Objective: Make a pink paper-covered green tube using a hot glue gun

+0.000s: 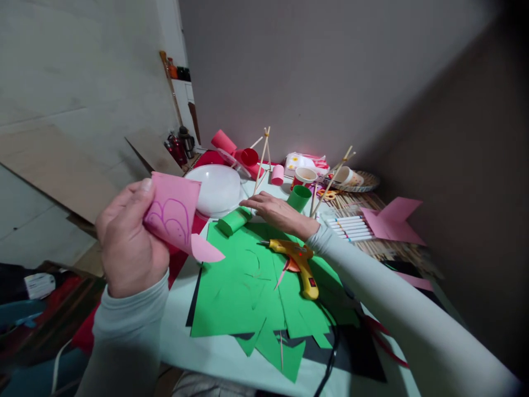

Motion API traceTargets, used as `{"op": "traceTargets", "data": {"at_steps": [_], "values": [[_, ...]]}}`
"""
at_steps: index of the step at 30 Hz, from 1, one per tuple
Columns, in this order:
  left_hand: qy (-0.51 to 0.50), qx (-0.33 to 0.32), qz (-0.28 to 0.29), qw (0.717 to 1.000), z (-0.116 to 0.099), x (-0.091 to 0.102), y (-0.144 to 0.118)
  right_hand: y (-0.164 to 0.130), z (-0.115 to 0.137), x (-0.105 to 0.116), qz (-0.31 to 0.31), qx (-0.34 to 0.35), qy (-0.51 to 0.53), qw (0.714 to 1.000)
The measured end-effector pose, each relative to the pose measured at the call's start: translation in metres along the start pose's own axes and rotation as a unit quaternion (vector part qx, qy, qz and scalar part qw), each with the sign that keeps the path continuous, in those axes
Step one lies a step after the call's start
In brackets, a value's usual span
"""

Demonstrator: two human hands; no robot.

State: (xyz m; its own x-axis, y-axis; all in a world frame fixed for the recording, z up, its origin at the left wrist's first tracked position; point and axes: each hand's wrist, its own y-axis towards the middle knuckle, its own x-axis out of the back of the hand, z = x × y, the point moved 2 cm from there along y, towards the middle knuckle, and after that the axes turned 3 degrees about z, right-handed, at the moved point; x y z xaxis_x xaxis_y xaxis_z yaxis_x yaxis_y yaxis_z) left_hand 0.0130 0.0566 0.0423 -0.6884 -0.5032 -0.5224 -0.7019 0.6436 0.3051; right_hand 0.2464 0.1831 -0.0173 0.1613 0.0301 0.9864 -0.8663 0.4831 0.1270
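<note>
My left hand (134, 242) is closed on a pink paper piece (173, 204), thumb against its left edge. The piece is raised in front of me, left of the table's middle; it bears purple scalloped lines, and a curled pink tab extends from its lower right corner. My right hand (281, 212) is well apart from it, stretched forward, palm down, fingers extended leftward. Its underside is hidden; I cannot tell whether it grips anything.

The right fingertips are just beside a green roll (232, 223) lying on its side; contact cannot be confirmed. A green tube (299, 198) stands just beyond the right wrist. Nearer me, a yellow glue gun (295, 256) lies on green sheets (231, 292), nozzle pointing left. Black paper (363, 353) shows beneath the sheets.

Further out: a white bowl (219, 190) beyond the pink piece, a tied stick frame (259, 168) behind the right hand, a paper cup (305, 177), and, to the right, a row of markers (351, 228) beside a folded pink sheet (392, 221).
</note>
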Motion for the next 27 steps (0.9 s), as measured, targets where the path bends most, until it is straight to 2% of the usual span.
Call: {"op": "traceTargets", "data": {"at_steps": [10,17,19,22,27], "values": [[-0.030,0.063,-0.008,0.998,-0.004,-0.005,-0.001,0.013,-0.001,-0.005,0.015,0.028,0.042,0.999],[-0.041,0.131,-0.002,0.991,-0.004,-0.008,-0.002,0.016,0.000,-0.001,-0.003,-0.022,0.111,0.994],[-0.045,0.146,0.013,0.988,-0.004,-0.010,-0.006,0.011,0.003,0.008,-0.017,-0.050,0.134,0.990],[-0.052,0.192,0.070,0.978,-0.004,-0.015,-0.014,-0.005,0.011,0.033,-0.012,-0.068,0.166,0.984],[-0.039,0.303,0.207,0.930,-0.004,-0.026,-0.031,-0.041,0.030,0.085,0.031,-0.070,0.195,0.978]]}}
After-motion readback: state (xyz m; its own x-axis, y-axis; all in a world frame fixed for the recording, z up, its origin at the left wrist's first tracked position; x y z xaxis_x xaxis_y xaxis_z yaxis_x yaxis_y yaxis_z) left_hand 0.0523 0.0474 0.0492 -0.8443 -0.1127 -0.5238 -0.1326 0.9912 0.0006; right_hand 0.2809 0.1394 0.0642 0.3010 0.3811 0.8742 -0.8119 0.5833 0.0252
